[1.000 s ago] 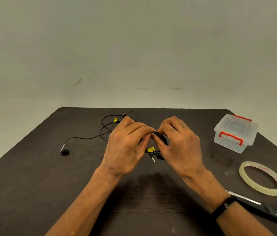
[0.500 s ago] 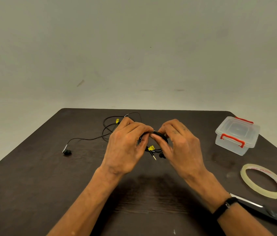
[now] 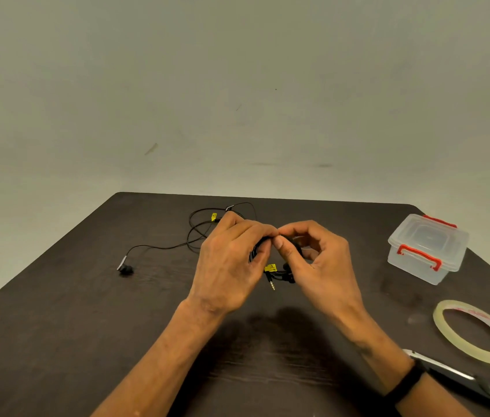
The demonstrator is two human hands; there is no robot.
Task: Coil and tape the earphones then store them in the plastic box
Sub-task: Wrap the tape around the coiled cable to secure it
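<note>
Above the middle of the dark table (image 3: 87, 326), my left hand (image 3: 231, 266) and my right hand (image 3: 316, 266) both pinch a small coil of black earphone cable (image 3: 280, 273). A yellow tag and the jack plug hang below the coil. A second black earphone (image 3: 125, 268) lies loose at the back left, its cable looping behind my left hand. The clear plastic box (image 3: 427, 251) with red clips stands closed at the right. A roll of clear tape (image 3: 475, 331) lies flat in front of it.
Scissors (image 3: 460, 377) lie near the front right edge, partly under my right forearm, which wears a black wristband. A plain wall stands behind the table's far edge.
My right hand has turned, its fingers lifting and opening out while the thumb and forefinger stay at the top of the coil. My left hand keeps its hold.
</note>
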